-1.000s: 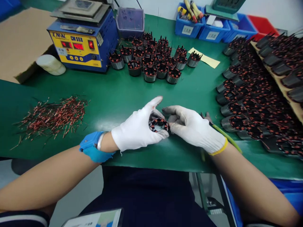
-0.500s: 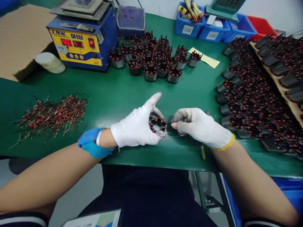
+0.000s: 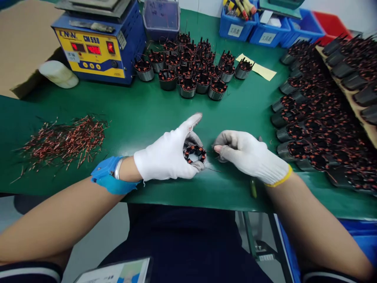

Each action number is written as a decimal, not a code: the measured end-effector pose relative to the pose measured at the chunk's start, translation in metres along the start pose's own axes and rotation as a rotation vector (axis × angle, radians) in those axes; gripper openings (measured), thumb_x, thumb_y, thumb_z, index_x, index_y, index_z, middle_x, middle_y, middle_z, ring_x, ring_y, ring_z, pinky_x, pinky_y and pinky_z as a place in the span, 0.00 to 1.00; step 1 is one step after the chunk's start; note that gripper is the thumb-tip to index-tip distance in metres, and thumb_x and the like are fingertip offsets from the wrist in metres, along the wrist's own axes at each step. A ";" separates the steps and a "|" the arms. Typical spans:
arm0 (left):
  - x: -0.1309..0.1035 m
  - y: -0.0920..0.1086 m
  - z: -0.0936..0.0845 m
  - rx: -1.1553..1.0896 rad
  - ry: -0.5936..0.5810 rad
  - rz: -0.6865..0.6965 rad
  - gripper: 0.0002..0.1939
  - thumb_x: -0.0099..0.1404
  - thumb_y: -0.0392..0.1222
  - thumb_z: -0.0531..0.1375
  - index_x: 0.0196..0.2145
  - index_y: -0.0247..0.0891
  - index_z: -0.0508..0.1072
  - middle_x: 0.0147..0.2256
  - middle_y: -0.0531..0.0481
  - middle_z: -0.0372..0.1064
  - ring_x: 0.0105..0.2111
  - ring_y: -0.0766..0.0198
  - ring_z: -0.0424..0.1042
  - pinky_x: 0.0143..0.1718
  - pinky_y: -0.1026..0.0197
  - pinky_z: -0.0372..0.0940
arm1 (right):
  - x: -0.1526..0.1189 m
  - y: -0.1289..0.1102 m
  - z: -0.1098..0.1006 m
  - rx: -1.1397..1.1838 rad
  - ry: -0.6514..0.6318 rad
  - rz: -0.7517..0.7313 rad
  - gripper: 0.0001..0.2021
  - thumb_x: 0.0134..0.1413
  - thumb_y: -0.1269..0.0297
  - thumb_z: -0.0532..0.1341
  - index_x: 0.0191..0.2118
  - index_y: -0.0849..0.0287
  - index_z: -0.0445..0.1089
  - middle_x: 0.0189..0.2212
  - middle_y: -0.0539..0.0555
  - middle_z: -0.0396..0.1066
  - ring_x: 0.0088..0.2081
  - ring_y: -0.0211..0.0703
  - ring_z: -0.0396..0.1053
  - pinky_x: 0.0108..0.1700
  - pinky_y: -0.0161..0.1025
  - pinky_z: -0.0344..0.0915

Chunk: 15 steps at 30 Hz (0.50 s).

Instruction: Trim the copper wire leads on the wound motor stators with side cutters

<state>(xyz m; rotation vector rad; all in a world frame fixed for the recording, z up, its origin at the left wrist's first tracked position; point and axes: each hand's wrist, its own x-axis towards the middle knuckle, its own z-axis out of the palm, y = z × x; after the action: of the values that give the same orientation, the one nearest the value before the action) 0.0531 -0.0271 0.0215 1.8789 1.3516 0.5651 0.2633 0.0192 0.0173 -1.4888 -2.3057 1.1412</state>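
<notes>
My left hand (image 3: pixel 171 155), in a white glove, is closed round a motor stator (image 3: pixel 203 154) with copper windings; its round opening faces up toward me and the thumb stands free. A thin wire end sticks out of the stator on its right side. My right hand (image 3: pixel 243 151), gloved with a yellow cuff edge, is just right of the stator, thumb and forefinger pinched on what looks like a thin wire; the fingers partly hide it. Under the right wrist lies a tool with a green handle (image 3: pixel 253 188), mostly covered.
Several stators (image 3: pixel 187 87) stand at the back middle, and many more rows (image 3: pixel 290 151) fill the right side. Cut copper wire bits (image 3: pixel 66 141) lie in a heap at left. Behind are a blue-yellow CM558 unit (image 3: pixel 94 55), a yellow paper (image 3: pixel 263 72) and blue bins (image 3: pixel 235 30).
The view has shifted slightly. The wire that ran below the stator toward my right hand now has a loose end. Both hands keep nearly the same pose.
</notes>
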 end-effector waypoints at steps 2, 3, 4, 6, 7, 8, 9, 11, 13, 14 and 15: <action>-0.001 -0.001 0.000 0.005 -0.006 0.007 0.53 0.49 0.44 0.64 0.67 0.39 0.41 0.45 0.51 0.73 0.37 0.64 0.74 0.39 0.65 0.68 | -0.005 0.006 -0.007 -0.241 0.128 0.188 0.09 0.51 0.57 0.59 0.30 0.55 0.71 0.24 0.51 0.71 0.26 0.44 0.67 0.27 0.38 0.58; -0.001 -0.002 0.000 0.009 -0.006 0.010 0.53 0.49 0.44 0.65 0.67 0.39 0.42 0.45 0.52 0.73 0.37 0.64 0.74 0.39 0.65 0.68 | -0.009 0.008 -0.009 -0.328 0.207 0.250 0.09 0.50 0.57 0.59 0.29 0.55 0.72 0.24 0.51 0.71 0.27 0.45 0.67 0.28 0.39 0.59; -0.001 -0.002 -0.001 0.017 -0.002 0.011 0.53 0.50 0.45 0.65 0.67 0.40 0.42 0.45 0.52 0.73 0.37 0.64 0.74 0.40 0.64 0.68 | -0.013 0.009 -0.010 -0.358 0.283 0.253 0.09 0.50 0.56 0.59 0.30 0.55 0.72 0.25 0.52 0.72 0.27 0.46 0.67 0.28 0.40 0.60; -0.001 -0.003 -0.002 0.039 0.010 0.002 0.52 0.50 0.48 0.65 0.67 0.41 0.43 0.46 0.52 0.73 0.38 0.62 0.75 0.41 0.63 0.68 | -0.022 0.005 -0.007 -0.258 0.360 0.043 0.12 0.50 0.55 0.60 0.38 0.55 0.73 0.33 0.54 0.74 0.29 0.45 0.69 0.30 0.41 0.63; -0.001 -0.003 -0.002 0.056 0.012 -0.007 0.52 0.51 0.50 0.65 0.67 0.42 0.44 0.46 0.52 0.73 0.38 0.62 0.75 0.41 0.62 0.68 | -0.026 0.002 -0.003 -0.195 0.348 -0.128 0.18 0.50 0.53 0.61 0.45 0.55 0.71 0.41 0.56 0.74 0.31 0.45 0.70 0.32 0.41 0.65; -0.001 -0.004 -0.003 0.081 0.010 -0.014 0.53 0.50 0.52 0.66 0.67 0.43 0.44 0.47 0.51 0.73 0.39 0.61 0.75 0.41 0.61 0.68 | -0.030 -0.002 0.002 -0.172 0.319 -0.289 0.26 0.49 0.51 0.63 0.53 0.56 0.67 0.49 0.59 0.70 0.34 0.45 0.71 0.33 0.41 0.67; 0.000 -0.004 -0.004 0.116 0.007 -0.017 0.54 0.49 0.54 0.66 0.67 0.43 0.45 0.47 0.51 0.73 0.40 0.59 0.75 0.42 0.61 0.68 | -0.033 -0.006 0.009 -0.210 0.284 -0.400 0.34 0.47 0.50 0.64 0.60 0.56 0.60 0.56 0.61 0.65 0.36 0.46 0.72 0.33 0.41 0.68; 0.000 -0.006 -0.005 0.195 -0.006 -0.004 0.55 0.48 0.55 0.67 0.67 0.42 0.45 0.48 0.49 0.72 0.43 0.56 0.74 0.42 0.59 0.67 | -0.035 -0.012 0.022 -0.432 0.233 -0.421 0.41 0.49 0.51 0.63 0.66 0.56 0.50 0.61 0.62 0.60 0.39 0.50 0.73 0.32 0.42 0.67; 0.001 -0.007 -0.006 0.244 -0.015 0.014 0.54 0.50 0.55 0.66 0.68 0.42 0.45 0.47 0.49 0.73 0.44 0.55 0.74 0.42 0.59 0.67 | -0.032 -0.013 0.031 -0.658 0.209 -0.294 0.35 0.55 0.54 0.58 0.67 0.55 0.49 0.56 0.61 0.66 0.36 0.51 0.74 0.30 0.42 0.65; 0.001 -0.008 -0.007 0.249 -0.021 0.018 0.53 0.51 0.54 0.66 0.68 0.42 0.44 0.46 0.50 0.74 0.43 0.55 0.74 0.42 0.59 0.67 | -0.030 -0.012 0.033 -0.715 0.177 -0.240 0.31 0.58 0.56 0.55 0.66 0.54 0.52 0.53 0.60 0.70 0.35 0.51 0.74 0.29 0.41 0.63; 0.001 -0.009 -0.007 0.248 -0.030 0.018 0.52 0.52 0.53 0.65 0.68 0.43 0.44 0.46 0.50 0.74 0.43 0.55 0.75 0.42 0.59 0.67 | -0.028 -0.011 0.033 -0.732 0.135 -0.210 0.27 0.60 0.57 0.53 0.64 0.53 0.57 0.49 0.58 0.73 0.34 0.51 0.74 0.29 0.41 0.62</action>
<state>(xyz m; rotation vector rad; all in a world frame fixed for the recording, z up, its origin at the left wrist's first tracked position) 0.0429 -0.0219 0.0187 2.0898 1.4401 0.3905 0.2527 -0.0228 0.0089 -1.3856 -2.8389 0.1165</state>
